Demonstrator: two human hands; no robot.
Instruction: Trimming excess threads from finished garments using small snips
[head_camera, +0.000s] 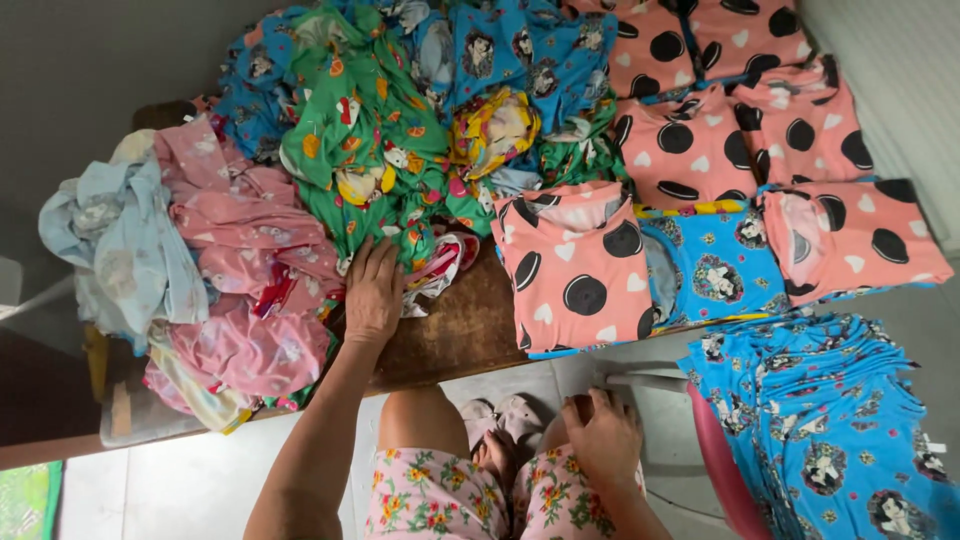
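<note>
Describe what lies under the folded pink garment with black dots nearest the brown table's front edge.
Under the pink dotted garment a blue printed garment sticks out to its right, and a blue edge shows below it. The brown table beneath is covered there, so nothing more can be seen.

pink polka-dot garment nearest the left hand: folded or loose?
Folded. The pink polka-dot garment lies as a flat rectangle on the table, edges squared, unlike the crumpled pile by the left hand.

Even, soft indoor light, mild shadows, slight wide-angle bending at edges
</note>
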